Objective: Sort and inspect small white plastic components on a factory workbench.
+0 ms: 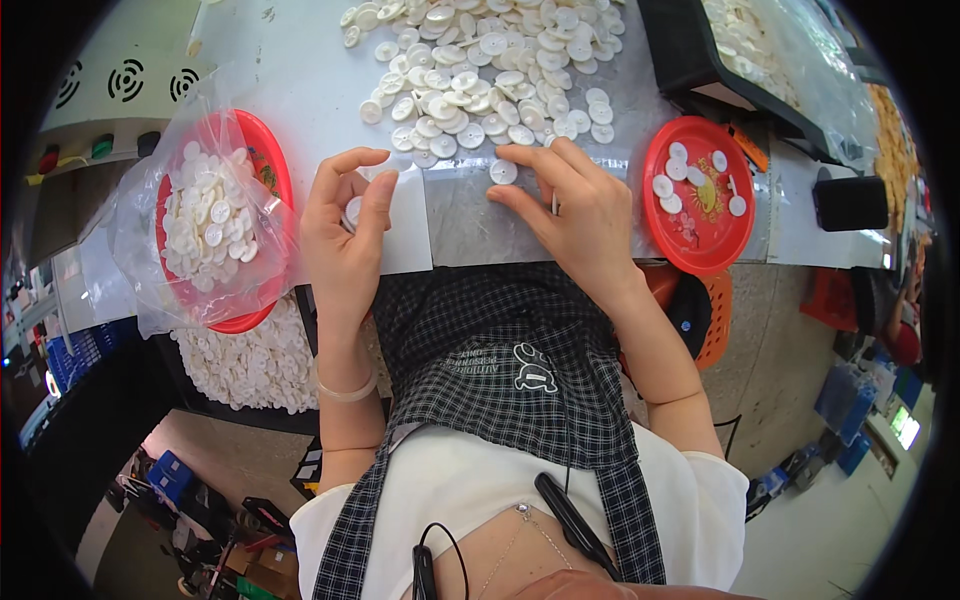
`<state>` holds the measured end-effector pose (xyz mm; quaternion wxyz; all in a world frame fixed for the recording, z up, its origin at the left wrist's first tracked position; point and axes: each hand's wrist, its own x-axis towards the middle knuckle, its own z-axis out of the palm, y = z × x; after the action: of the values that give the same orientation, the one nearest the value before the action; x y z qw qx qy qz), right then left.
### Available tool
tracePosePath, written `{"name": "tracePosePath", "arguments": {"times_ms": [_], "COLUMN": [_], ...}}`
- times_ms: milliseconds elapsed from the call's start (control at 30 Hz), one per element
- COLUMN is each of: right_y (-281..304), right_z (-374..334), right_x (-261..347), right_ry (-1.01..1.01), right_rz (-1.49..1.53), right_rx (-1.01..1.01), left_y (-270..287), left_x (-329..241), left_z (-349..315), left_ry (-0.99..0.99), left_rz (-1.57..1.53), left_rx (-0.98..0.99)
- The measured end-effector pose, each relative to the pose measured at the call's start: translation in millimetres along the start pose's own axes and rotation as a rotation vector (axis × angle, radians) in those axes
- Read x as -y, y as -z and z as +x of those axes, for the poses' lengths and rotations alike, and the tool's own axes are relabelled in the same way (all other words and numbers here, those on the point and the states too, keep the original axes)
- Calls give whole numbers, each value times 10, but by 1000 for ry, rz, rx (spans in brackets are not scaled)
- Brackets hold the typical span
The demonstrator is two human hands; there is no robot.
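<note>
White round plastic discs (450, 95), with small raised centres, lie in a loose pile at the far middle of the table. My left hand (342, 225) is curled, and a white disc (352, 212) shows between its thumb and fingers. To the right, my right hand (590, 205) has its thumb and forefinger at opposite edges of another white disc (503, 172), just in front of the pile. A further white edge (555, 203) peeks out of the right palm; most of it is hidden by the fingers.
At left, a red plate (283, 170) bears a clear bag of discs (215, 225). At right, a red plate (690, 245) holds several discs. A black bin (690, 60) stands behind it, a black phone-like object (850, 204) beside it. More white pieces (245, 360) fill a container below left.
</note>
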<state>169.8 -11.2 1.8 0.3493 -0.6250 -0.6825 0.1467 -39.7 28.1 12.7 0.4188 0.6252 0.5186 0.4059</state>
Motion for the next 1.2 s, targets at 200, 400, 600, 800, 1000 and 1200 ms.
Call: {"name": "tracePosePath", "arguments": {"times_ms": [200, 400, 600, 800, 1000, 1200], "right_y": [21, 265, 970, 578, -185, -226], "right_z": [2, -35, -127, -45, 240, 198], "right_x": [34, 35, -159, 8, 111, 80], "right_ry": [-25, -44, -289, -77, 131, 164], "right_rz": [28, 4, -153, 2, 51, -16], "right_rx": [-2, -59, -313, -162, -88, -2], "left_y": [-89, -87, -124, -200, -182, -80], "left_x": [-27, -46, -95, -28, -37, -57], "left_z": [15, 25, 105, 200, 125, 43], "left_ry": [-15, -42, -96, -154, -135, -79], "left_rz": [233, 362, 412, 500, 457, 367], "left_rx": [-2, -4, -4, -3, 54, 14]}}
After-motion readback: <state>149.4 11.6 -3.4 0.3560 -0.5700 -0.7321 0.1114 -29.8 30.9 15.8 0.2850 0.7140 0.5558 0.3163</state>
